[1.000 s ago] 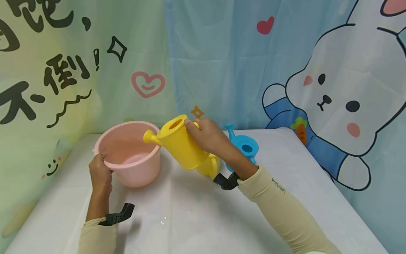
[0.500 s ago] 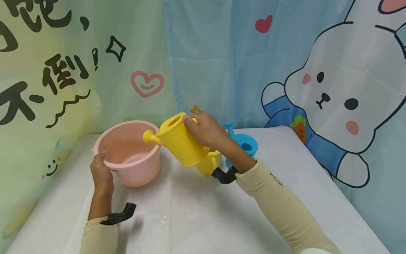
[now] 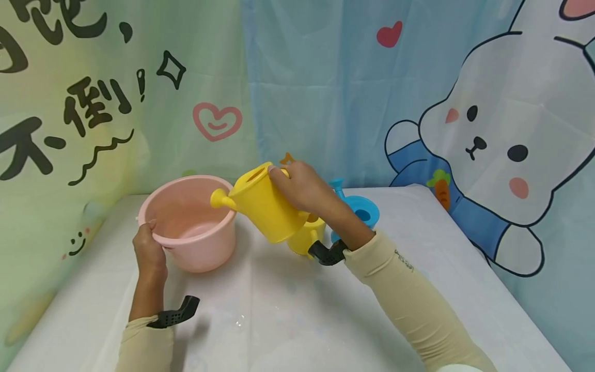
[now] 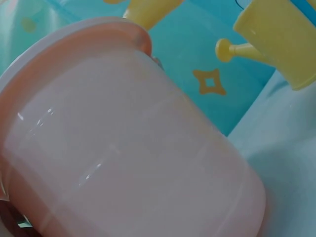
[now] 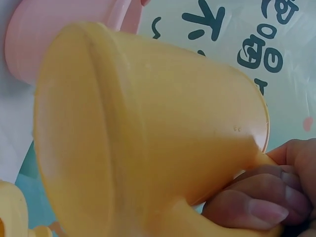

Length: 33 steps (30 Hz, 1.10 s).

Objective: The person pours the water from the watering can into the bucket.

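My left hand grips the near left rim of a pink bucket, thumb over the edge. In the left wrist view the bucket's side fills most of the picture. My right hand holds a yellow watering can by its handle, raised above the table and tilted to the left. Its spout head hangs at the bucket's right rim, pointing into the opening. The right wrist view has fingers curled round the handle, with the can's base toward the camera. No water stream can be made out.
A second yellow watering can stands on the white-covered table, partly behind the held can. A blue watering can stands farther right, partly hidden by my right forearm. A printed curtain hangs along the table's back edge.
The held watering can has risen slightly over the last second, uncovering more of the yellow can behind it. My left hand and the bucket stay practically still.
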### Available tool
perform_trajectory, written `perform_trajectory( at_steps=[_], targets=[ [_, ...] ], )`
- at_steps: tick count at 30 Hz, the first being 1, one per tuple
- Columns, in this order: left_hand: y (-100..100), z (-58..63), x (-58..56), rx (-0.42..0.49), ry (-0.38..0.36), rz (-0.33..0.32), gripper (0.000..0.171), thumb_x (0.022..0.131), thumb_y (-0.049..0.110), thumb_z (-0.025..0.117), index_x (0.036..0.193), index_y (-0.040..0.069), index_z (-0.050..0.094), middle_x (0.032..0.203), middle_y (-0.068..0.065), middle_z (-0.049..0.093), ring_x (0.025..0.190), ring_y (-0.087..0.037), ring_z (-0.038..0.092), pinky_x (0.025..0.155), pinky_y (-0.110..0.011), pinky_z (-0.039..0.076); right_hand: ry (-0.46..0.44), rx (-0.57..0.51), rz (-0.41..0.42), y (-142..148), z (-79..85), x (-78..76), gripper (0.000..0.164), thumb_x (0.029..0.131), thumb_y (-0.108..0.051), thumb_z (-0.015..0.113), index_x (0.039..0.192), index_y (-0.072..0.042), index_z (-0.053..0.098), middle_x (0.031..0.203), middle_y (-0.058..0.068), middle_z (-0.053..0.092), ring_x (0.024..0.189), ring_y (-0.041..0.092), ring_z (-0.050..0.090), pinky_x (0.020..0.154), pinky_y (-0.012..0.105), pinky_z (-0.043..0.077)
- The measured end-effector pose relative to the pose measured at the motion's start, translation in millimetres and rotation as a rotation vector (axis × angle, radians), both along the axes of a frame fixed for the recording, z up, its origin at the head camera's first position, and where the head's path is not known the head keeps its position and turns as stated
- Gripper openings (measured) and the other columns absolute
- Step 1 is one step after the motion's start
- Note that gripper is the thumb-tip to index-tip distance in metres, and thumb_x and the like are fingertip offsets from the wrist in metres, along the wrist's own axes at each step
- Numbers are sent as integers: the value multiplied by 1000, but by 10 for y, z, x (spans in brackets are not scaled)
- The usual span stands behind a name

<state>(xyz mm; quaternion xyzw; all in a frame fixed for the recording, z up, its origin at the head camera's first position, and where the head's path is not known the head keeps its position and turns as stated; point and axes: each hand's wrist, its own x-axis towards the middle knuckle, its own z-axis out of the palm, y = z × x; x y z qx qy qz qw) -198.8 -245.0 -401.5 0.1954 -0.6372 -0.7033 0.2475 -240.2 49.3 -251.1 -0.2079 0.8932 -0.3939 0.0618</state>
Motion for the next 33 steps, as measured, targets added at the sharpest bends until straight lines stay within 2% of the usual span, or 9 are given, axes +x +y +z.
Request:
perform_trajectory(
  at_steps=[5,14,21,25,31,33],
  targets=[
    [-2,13,0,-6,-1,13,56,99,28,29,145,-2,41,149,-15,41,130,-24,40,107,-30,28,27,34,2,-24,37,-9,49,104,-42,34,81,-3,54,72,11,57,61,24,59,57,32,48],
    [10,28,3,-7,-17,19,57,99,30,30,147,1,39,150,-13,40,131,-23,40,108,-30,27,14,103,19,-66,144,-27,50,104,-43,35,79,-3,53,78,13,53,61,24,55,57,31,45],
    [18,23,3,-17,-21,27,57,99,30,30,145,-2,41,150,-13,40,131,-23,39,108,-29,26,-21,95,22,-89,187,-18,49,103,-41,36,80,-2,54,70,12,56,60,24,57,56,31,47],
    [14,20,-2,-20,-22,44,57,99,30,30,142,-4,44,149,-14,41,130,-22,40,107,-28,27,-33,85,24,-98,200,-21,48,103,-41,37,83,-1,56,72,12,57,61,24,58,57,31,48],
    [23,7,-3,-37,-30,32,56,100,30,28,145,-1,41,150,-11,41,131,-23,39,108,-29,26,-48,99,20,-117,220,-24,47,103,-40,37,86,-2,57,76,12,59,64,24,60,58,31,49],
    [23,5,1,-43,-35,34,57,100,30,28,143,-3,43,150,-11,41,131,-23,39,108,-29,26,-49,109,23,-126,227,-20,46,104,-40,37,87,-2,57,77,12,58,65,23,59,59,31,49]
  ],
)
